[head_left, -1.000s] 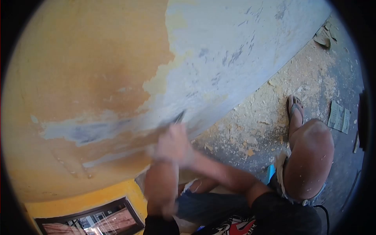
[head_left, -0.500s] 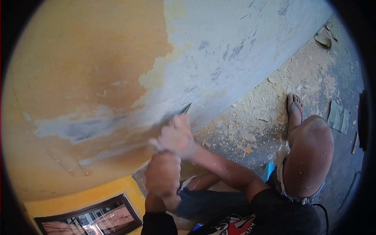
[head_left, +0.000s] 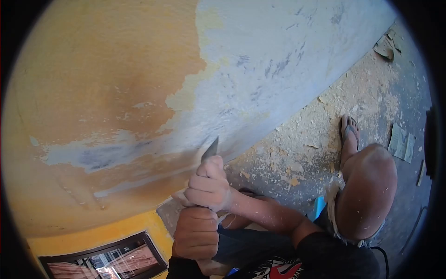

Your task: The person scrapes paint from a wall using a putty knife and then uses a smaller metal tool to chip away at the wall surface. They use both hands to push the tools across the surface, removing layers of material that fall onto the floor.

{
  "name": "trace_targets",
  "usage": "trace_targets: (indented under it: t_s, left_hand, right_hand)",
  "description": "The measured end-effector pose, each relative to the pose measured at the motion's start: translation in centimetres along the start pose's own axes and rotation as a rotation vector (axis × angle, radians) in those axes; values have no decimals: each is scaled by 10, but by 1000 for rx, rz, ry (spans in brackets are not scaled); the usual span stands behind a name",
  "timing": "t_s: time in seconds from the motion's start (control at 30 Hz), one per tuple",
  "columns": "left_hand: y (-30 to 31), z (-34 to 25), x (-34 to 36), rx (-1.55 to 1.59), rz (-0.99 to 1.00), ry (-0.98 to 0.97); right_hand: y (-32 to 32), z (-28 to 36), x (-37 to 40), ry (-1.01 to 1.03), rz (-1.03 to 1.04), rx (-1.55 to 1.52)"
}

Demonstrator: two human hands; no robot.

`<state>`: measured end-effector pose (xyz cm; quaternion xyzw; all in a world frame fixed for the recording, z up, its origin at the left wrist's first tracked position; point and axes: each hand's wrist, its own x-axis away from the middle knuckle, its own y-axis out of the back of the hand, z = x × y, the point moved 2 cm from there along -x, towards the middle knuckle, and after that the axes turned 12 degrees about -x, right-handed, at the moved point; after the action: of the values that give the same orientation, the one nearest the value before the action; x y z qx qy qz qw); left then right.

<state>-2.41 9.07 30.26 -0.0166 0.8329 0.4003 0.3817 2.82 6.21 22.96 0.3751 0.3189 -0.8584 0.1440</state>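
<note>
A scraper (head_left: 211,149) with a pointed grey metal blade sticks up out of my right hand (head_left: 209,186). The fingers of that hand are wrapped tightly around it, hiding the upper handle. Directly below, my left hand (head_left: 197,232) is closed in a fist in line with the same tool, so the rest of the handle is covered. The blade tip overlaps the lower part of the wall (head_left: 260,51) in this view. Around it the wall is bare whitish grey with dark scuffs, while yellow-orange paint (head_left: 116,56) covers the left side with a ragged edge.
Paint flakes litter the concrete floor (head_left: 297,153) along the wall's foot. My bent knee (head_left: 367,190) and sandalled foot (head_left: 348,130) are at the right, near a folded sheet of paper (head_left: 402,142). A dark-framed window (head_left: 104,260) lies at the lower left.
Both hands and the scraper have moved down the view, away from the scraped patch. The blade shows more of its face, and the motion blur on the hands is gone.
</note>
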Motion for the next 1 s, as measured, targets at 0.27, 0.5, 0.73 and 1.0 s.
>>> trace_targets:
  t_s: [0.27,0.5,0.73,1.0]
  left_hand:
    - [11,-35,27,-272,-89,575]
    - [5,-18,32,-278,-145,544]
    - [17,-42,40,-352,-46,351]
    - [-1,-15,27,-217,15,253]
  right_hand:
    - [-9,0,19,-7,101,133]
    - [-8,-12,19,2,107,70]
    - [-6,-26,23,-63,67,187]
    - [2,-27,36,-97,132,211]
